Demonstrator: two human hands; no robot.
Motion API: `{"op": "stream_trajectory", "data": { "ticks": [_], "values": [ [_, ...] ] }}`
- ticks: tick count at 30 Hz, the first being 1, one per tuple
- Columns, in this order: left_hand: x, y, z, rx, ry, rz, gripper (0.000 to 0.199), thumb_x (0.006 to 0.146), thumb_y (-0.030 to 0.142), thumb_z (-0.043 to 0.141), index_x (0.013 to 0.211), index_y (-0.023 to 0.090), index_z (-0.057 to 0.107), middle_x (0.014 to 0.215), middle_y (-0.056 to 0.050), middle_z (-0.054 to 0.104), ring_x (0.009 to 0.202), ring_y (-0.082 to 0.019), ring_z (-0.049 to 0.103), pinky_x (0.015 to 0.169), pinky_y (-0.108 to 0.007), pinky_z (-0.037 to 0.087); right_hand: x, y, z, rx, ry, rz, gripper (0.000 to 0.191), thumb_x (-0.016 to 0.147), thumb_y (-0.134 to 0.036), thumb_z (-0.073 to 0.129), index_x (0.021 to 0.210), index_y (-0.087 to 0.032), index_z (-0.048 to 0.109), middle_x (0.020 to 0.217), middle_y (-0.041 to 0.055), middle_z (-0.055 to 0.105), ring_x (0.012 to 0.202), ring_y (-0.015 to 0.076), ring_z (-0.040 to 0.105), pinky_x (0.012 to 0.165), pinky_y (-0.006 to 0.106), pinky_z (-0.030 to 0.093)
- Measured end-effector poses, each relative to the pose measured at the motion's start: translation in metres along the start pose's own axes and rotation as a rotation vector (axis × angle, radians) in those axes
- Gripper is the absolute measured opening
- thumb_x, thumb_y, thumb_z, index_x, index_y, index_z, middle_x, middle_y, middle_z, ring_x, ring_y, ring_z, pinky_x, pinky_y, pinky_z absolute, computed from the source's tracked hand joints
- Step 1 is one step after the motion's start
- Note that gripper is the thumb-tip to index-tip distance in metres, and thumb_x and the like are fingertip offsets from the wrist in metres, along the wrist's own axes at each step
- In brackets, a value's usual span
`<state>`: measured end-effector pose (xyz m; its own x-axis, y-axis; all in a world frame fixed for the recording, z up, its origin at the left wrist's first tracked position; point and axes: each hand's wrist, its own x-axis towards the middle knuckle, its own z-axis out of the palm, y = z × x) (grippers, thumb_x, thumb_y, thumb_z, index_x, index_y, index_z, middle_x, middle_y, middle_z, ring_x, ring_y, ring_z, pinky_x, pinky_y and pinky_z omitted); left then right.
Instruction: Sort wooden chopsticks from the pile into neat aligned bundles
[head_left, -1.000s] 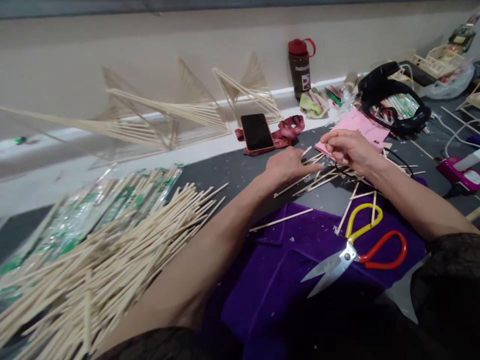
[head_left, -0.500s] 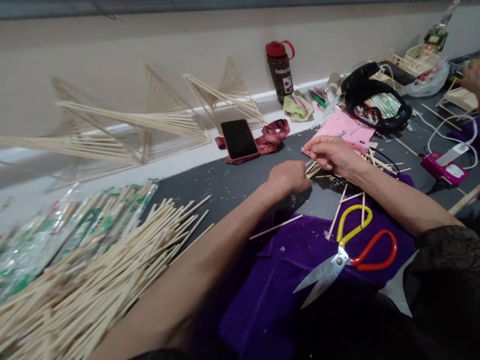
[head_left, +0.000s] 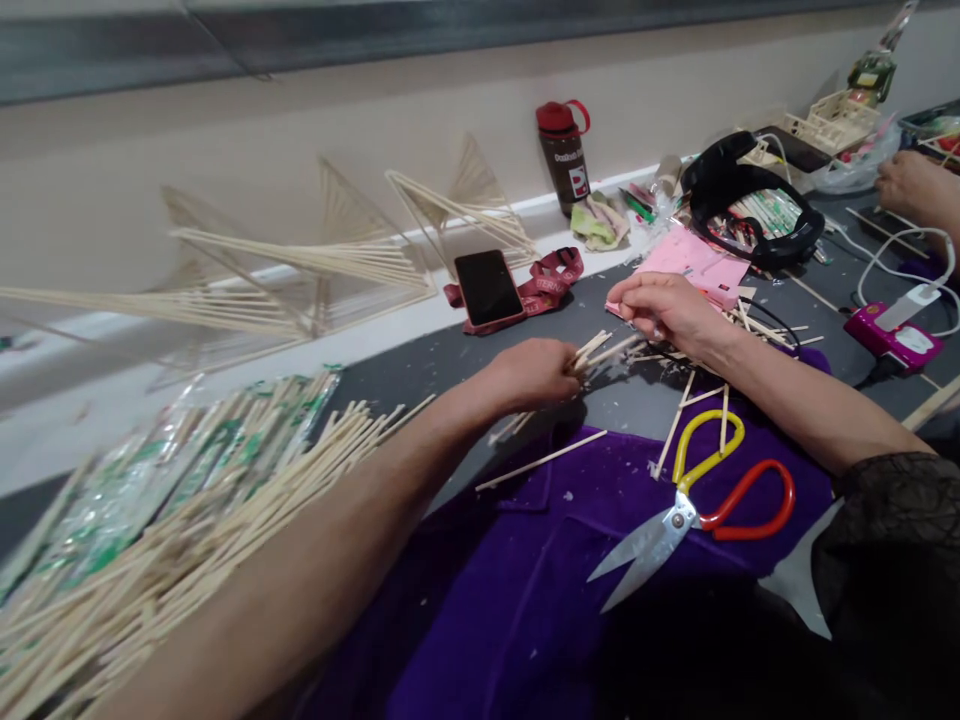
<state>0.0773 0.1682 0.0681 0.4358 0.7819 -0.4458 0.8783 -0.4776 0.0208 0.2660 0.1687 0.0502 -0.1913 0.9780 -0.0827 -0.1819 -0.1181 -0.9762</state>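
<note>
My left hand (head_left: 536, 374) is closed round a small bunch of thin wooden sticks (head_left: 596, 350), whose ends stick out to the right over the grey tabletop. More stick ends show below that hand. Just beyond those ends, my right hand (head_left: 667, 305) is pinched; what its fingers hold, if anything, is hidden. Loose sticks (head_left: 750, 325) lie under and beside the right wrist, with pink paper (head_left: 697, 258) behind it. Nearer to me, scissors (head_left: 679, 520) with a yellow and a red handle rest partly open on purple cloth (head_left: 540, 560).
A big pile of sticks (head_left: 247, 540) and plastic-wrapped packs (head_left: 180, 480) lie at left. Stick frames (head_left: 360, 255) lean on the wall. A phone (head_left: 489, 288), a bottle (head_left: 562, 165) and a black headset (head_left: 750, 200) stand behind. Another person's hand (head_left: 915, 190) is at right.
My left hand has drawn left, away from my right hand, and the bunch of sticks in it now shows. My right hand stays almost in place. The other person's hand has come further into view.
</note>
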Motion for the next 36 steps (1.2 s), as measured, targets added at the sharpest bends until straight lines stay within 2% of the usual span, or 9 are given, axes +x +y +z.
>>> {"op": "stream_trajectory", "data": {
  "ticks": [3,6,10,13,17,20,26,31,36],
  "values": [
    [-0.011,-0.018,-0.002,-0.236,0.098,0.015,0.02,0.07,0.023,0.05,0.083,0.019,0.064,0.081,-0.005,0.069,0.078,-0.021,0.063,0.068,-0.028,0.044,0.001,0.001,-0.001,0.01,0.004,-0.003,0.016,0.079,-0.004,0.051,0.079,-0.012,0.064,0.058,-0.004,0.058,0.037,0.0007,0.039,0.032,0.015,0.021],
    [-0.02,-0.025,-0.007,-0.525,0.247,0.019,0.012,0.071,0.029,0.053,0.076,0.021,0.06,0.071,-0.002,0.063,0.067,-0.018,0.057,0.062,-0.027,0.042,0.004,0.005,-0.003,0.04,-0.014,-0.016,0.014,0.079,-0.006,0.052,0.078,-0.013,0.064,0.057,-0.004,0.058,0.036,0.001,0.038,0.032,0.015,0.021],
    [-0.024,-0.01,-0.015,-0.954,0.432,0.061,0.02,0.078,0.038,0.057,0.077,0.019,0.058,0.067,-0.002,0.058,0.052,-0.012,0.046,0.052,-0.025,0.037,0.005,0.006,-0.003,0.06,0.004,-0.027,0.01,0.076,-0.01,0.054,0.079,-0.013,0.063,0.056,-0.0047,0.057,0.036,0.0017,0.038,0.032,0.016,0.022],
    [-0.018,0.007,-0.01,-1.133,0.536,0.163,0.024,0.08,0.041,0.06,0.081,0.017,0.063,0.067,-0.001,0.059,0.053,-0.01,0.045,0.054,-0.024,0.038,0.005,0.005,-0.004,0.075,0.027,-0.032,0.011,0.073,-0.01,0.055,0.08,-0.013,0.063,0.055,-0.0051,0.057,0.035,0.0021,0.038,0.031,0.017,0.021],
    [0.0,0.015,0.015,-1.186,0.5,0.214,0.027,0.077,0.042,0.065,0.078,0.015,0.068,0.065,0.0,0.059,0.06,-0.011,0.048,0.059,-0.024,0.039,0.004,0.004,-0.004,0.076,0.051,-0.028,0.011,0.073,-0.01,0.054,0.079,-0.012,0.063,0.054,-0.0051,0.057,0.034,0.0022,0.036,0.03,0.017,0.019],
    [0.012,0.014,0.03,-1.247,0.477,0.174,0.027,0.076,0.041,0.067,0.084,0.015,0.069,0.081,-0.002,0.068,0.073,-0.014,0.056,0.069,-0.026,0.043,0.004,0.004,-0.003,0.058,0.058,-0.019,0.011,0.075,-0.009,0.053,0.079,-0.012,0.063,0.054,-0.0048,0.057,0.034,0.002,0.037,0.03,0.016,0.019],
    [0.022,0.011,0.022,-1.472,0.461,0.218,0.022,0.083,0.036,0.061,0.086,0.016,0.07,0.102,-0.008,0.074,0.101,-0.02,0.064,0.091,-0.032,0.046,0.003,0.005,-0.002,0.037,0.074,-0.002,0.012,0.078,-0.007,0.053,0.08,-0.013,0.063,0.057,-0.0047,0.058,0.036,0.0014,0.039,0.032,0.015,0.022],
    [0.024,0.01,0.014,-1.865,0.25,0.073,0.02,0.089,0.029,0.052,0.081,0.016,0.065,0.09,-0.008,0.075,0.081,-0.02,0.071,0.079,-0.035,0.054,0.001,0.005,-0.001,-0.015,0.074,-0.036,0.007,0.081,-0.013,0.057,0.082,-0.014,0.063,0.06,-0.0043,0.058,0.04,0.0022,0.041,0.034,0.015,0.021],
    [0.024,0.014,0.015,-1.851,0.196,0.007,0.02,0.089,0.028,0.054,0.078,0.015,0.062,0.069,-0.007,0.071,0.063,-0.017,0.069,0.067,-0.029,0.055,0.001,0.008,0.001,-0.203,0.058,-0.144,0.013,0.076,-0.023,0.068,0.085,-0.014,0.066,0.057,-0.0073,0.051,0.045,0.0035,0.038,0.04,0.017,0.027]
  ]
}}
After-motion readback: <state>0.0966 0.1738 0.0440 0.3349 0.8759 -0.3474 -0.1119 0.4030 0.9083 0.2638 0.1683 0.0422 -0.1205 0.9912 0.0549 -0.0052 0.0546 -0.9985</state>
